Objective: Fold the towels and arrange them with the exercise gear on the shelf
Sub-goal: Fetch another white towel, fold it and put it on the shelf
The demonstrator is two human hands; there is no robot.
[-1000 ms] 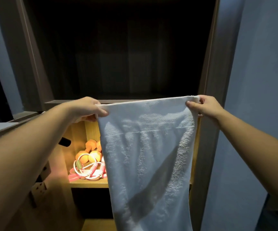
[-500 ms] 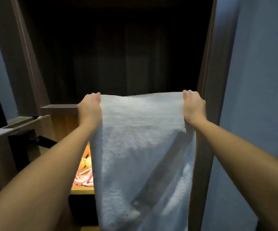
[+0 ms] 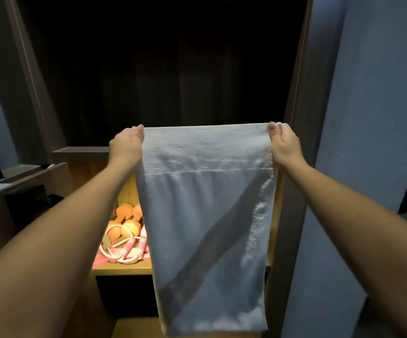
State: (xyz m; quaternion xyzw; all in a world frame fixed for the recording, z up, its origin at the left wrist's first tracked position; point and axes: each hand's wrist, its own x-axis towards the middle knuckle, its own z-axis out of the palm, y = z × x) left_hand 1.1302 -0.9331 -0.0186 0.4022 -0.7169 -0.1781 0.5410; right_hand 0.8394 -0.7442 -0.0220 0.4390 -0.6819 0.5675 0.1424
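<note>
Two hands hold a white towel [image 3: 207, 215] up by its top corners before the open cupboard [image 3: 296, 93]: the left hand [image 3: 126, 146] pinches the left corner, the right hand [image 3: 285, 145] the right, fingers [image 3: 273, 131] curled tight on the hem, so the cloth hangs full length in front of the lit shelf [image 3: 122, 270] where orange dumbbells [image 3: 127, 219] and a pink-handled skipping rope [image 3: 127, 250] lie. The fold seems only begun, the towel spread but not yet doubled; next the corners likely need bringing together evenly, hems matched, so the fold lies square.
</note>
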